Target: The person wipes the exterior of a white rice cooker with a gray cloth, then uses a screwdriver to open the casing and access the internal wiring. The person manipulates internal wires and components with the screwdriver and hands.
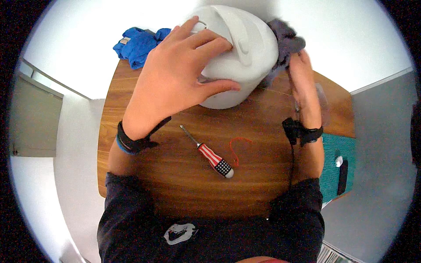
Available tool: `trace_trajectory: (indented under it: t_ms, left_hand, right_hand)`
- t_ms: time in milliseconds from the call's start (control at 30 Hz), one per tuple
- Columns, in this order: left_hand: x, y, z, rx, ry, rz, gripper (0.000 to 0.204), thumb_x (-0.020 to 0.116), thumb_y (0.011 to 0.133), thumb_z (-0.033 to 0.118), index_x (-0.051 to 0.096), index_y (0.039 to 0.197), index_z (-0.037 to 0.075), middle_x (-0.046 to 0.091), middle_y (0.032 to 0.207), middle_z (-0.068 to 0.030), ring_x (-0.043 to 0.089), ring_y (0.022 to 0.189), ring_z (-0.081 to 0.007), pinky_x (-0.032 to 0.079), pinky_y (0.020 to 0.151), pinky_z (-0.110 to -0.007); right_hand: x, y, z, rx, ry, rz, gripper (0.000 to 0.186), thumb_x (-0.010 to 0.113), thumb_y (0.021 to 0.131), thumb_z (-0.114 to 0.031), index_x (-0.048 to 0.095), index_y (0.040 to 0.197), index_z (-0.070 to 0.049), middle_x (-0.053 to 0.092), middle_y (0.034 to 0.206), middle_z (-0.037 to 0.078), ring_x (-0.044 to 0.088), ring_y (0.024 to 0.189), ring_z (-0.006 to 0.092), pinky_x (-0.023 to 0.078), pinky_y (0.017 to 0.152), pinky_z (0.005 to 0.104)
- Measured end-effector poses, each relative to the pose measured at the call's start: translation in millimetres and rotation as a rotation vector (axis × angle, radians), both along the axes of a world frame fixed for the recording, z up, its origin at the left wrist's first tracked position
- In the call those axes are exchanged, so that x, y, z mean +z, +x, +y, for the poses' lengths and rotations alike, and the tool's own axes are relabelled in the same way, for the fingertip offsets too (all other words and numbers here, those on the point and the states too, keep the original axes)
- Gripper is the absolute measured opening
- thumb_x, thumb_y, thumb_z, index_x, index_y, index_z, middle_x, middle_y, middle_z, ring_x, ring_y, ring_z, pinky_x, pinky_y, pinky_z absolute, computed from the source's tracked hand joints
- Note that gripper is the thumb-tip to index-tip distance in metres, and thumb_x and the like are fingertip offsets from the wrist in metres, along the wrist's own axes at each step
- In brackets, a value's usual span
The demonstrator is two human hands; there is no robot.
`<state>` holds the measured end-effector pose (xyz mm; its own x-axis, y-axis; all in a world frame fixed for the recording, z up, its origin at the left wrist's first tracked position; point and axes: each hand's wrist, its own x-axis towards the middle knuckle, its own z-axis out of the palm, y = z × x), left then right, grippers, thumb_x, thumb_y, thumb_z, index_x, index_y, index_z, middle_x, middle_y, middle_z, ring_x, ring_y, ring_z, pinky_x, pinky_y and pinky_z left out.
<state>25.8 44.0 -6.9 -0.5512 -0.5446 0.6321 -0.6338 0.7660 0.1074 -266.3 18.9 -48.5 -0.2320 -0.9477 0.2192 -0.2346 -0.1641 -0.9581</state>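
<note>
My left hand [175, 72] rests on a white rounded lidded appliance [258, 48] at the table's back, its fingers spread over the top and thumb along the front. My right hand [302, 83] is at the right of it, fingers curled into a bunched dark grey cloth [285, 35], partly hidden and slightly blurred. Below the appliance lie a screwdriver [212, 160] with a striped, star-dotted handle, tip toward upper left, and a thin red string [237, 153].
A blue cloth [133, 48] lies at the back left. A clear object [323, 101] is partly behind my right wrist. On the wooden table's [184, 197] right, a teal mat [333, 184] holds a small white item [338, 161] and a black strip [343, 177].
</note>
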Motion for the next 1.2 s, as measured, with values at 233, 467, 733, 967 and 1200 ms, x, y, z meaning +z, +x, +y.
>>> trace_trajectory:
  t_ms: [233, 467, 733, 967, 1200]
  left_hand:
    - [14, 6, 5, -0.045, 0.061, -0.143, 0.060, 0.085, 0.086, 0.035, 0.070, 0.139, 0.012, 0.069, 0.145, -0.0111, 0.055, 0.144, -0.0431, 0.039, 0.128, -0.053]
    - [28, 20, 8, -0.072, 0.057, -0.289, 0.066, 0.075, 0.086, 0.021, 0.064, 0.150, 0.017, 0.064, 0.154, -0.0077, 0.048, 0.153, -0.0417, 0.043, 0.126, -0.052]
    - [16, 7, 15, 0.036, -0.015, -0.170, 0.065, 0.081, 0.082, 0.038, 0.070, 0.143, 0.018, 0.073, 0.142, -0.0037, 0.060, 0.142, -0.0412, 0.054, 0.113, -0.047]
    - [5, -11, 25, 0.154, -0.187, -0.197, 0.065, 0.088, 0.080, 0.038, 0.073, 0.140, 0.018, 0.076, 0.137, -0.0038, 0.064, 0.137, -0.0384, 0.057, 0.106, -0.046]
    - [22, 22, -9, -0.240, 0.111, -0.114, 0.076, 0.090, 0.072, 0.008, 0.069, 0.144, 0.018, 0.062, 0.155, -0.0085, 0.050, 0.149, -0.0406, 0.045, 0.122, -0.051]
  right_hand:
    - [-26, -4, -17, 0.101, -0.210, -0.278, 0.050, 0.047, 0.118, -0.036, 0.050, 0.158, -0.007, 0.064, 0.147, 0.009, 0.061, 0.132, 0.0212, 0.047, 0.116, 0.0395]
    - [-118, -22, -59, 0.304, 0.315, -0.437, 0.059, 0.047, 0.115, -0.051, 0.057, 0.152, -0.007, 0.070, 0.140, 0.008, 0.066, 0.123, 0.0222, 0.053, 0.107, 0.0415]
    - [-85, -10, -51, 0.198, -0.104, -0.016, 0.052, 0.047, 0.116, -0.039, 0.053, 0.156, -0.006, 0.063, 0.150, 0.010, 0.063, 0.129, 0.0209, 0.051, 0.109, 0.0381]
    - [-40, 27, -10, 0.385, -0.370, -0.246, 0.049, 0.048, 0.117, -0.037, 0.054, 0.155, -0.007, 0.063, 0.149, 0.007, 0.061, 0.131, 0.0189, 0.050, 0.110, 0.0369]
    - [-153, -30, -80, 0.331, -0.328, 0.074, 0.041, 0.052, 0.114, -0.038, 0.064, 0.145, -0.014, 0.069, 0.144, 0.002, 0.067, 0.126, 0.0206, 0.052, 0.108, 0.0393]
